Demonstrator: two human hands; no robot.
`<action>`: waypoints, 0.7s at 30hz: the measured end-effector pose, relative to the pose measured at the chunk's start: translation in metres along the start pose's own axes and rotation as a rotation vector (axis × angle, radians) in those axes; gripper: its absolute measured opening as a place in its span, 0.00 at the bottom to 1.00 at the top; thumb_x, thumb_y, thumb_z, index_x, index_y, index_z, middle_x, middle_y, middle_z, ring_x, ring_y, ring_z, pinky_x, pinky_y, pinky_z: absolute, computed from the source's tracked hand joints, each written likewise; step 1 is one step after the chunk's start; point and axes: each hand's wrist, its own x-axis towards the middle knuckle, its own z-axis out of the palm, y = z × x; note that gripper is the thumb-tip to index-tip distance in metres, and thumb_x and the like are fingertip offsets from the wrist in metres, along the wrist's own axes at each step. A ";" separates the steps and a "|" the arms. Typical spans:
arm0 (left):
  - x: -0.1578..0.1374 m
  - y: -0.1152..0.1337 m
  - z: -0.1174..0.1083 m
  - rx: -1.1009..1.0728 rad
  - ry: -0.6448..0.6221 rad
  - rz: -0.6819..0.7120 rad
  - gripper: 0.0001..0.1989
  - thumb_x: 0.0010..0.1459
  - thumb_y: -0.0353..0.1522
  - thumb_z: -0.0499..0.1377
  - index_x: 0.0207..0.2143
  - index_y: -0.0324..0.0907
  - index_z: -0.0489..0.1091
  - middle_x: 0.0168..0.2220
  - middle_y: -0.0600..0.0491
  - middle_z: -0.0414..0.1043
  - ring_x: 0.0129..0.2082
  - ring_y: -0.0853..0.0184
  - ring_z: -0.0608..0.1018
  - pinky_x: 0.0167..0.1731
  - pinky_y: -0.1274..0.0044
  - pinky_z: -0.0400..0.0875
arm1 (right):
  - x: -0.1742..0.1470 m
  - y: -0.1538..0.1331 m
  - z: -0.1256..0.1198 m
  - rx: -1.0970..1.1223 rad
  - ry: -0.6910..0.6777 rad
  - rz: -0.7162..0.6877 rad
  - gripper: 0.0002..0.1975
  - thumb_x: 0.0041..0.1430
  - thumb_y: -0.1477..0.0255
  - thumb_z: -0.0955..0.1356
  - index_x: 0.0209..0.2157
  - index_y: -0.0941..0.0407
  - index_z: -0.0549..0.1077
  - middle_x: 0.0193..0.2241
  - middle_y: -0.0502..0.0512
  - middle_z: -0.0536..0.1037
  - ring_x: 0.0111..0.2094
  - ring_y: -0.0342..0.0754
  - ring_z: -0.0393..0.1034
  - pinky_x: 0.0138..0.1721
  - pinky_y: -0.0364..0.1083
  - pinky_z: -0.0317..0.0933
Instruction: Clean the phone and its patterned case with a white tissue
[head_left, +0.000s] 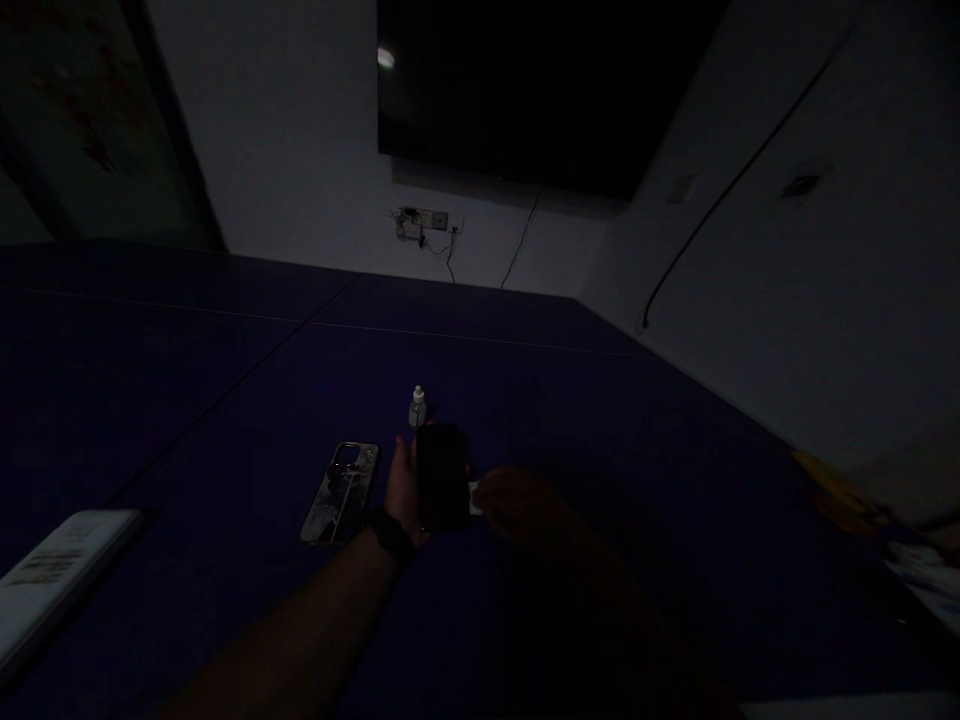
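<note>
My left hand (405, 490), with a dark band on its wrist, is wrapped around a smartphone (442, 478) whose dark face is turned up. At the phone's right edge, my right hand (517, 505) pinches a small white piece (475, 497), which looks like a cloth or tissue. Whether that piece touches the phone I cannot tell in the dim light. A patterned phone case (342, 495) with a camera cutout lies left of my left hand. Just beyond the phone stands a small clear dropper bottle (418, 408) with a white cap.
The surface is dark blue (225, 400). A white box (60, 575) lies at the left edge. Yellow and white items (840, 490) sit at the far right. On the wall ahead hang a large dark screen (525, 90) and sockets with cables (427, 220).
</note>
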 end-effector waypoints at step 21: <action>0.000 -0.002 0.004 -0.013 0.006 0.021 0.33 0.65 0.54 0.45 0.66 0.50 0.59 0.45 0.45 0.77 0.33 0.58 0.81 0.36 0.65 0.74 | 0.008 -0.008 0.021 0.079 -0.095 -0.110 0.08 0.57 0.81 0.69 0.37 0.56 0.75 0.37 0.57 0.82 0.42 0.48 0.77 0.46 0.48 0.72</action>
